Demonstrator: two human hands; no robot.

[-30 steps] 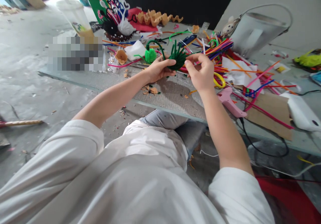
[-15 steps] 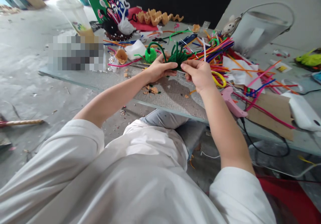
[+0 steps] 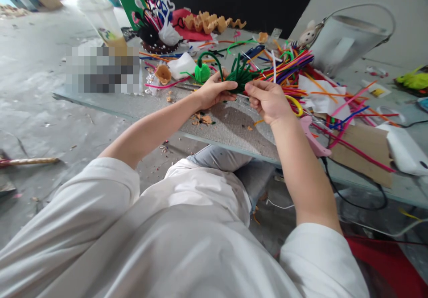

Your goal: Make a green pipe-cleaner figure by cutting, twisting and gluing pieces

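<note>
The left hand [image 3: 214, 91] curls around the base of a green pipe-cleaner bundle [image 3: 240, 75], gripping it just above the desk [image 3: 227, 133]. The right hand [image 3: 269, 102] pinches the bundle's right edge between thumb and fingers. A green pompom [image 3: 202, 72] sits just left of the bundle, and a yellow ring [image 3: 294, 105] lies beside the right hand.

You had two hands, left hand [image 3: 214, 92] and right hand [image 3: 269, 103], at one green pipe-cleaner bundle [image 3: 240, 76], and one green pom-pom [image 3: 202, 72] beside it.
</note>
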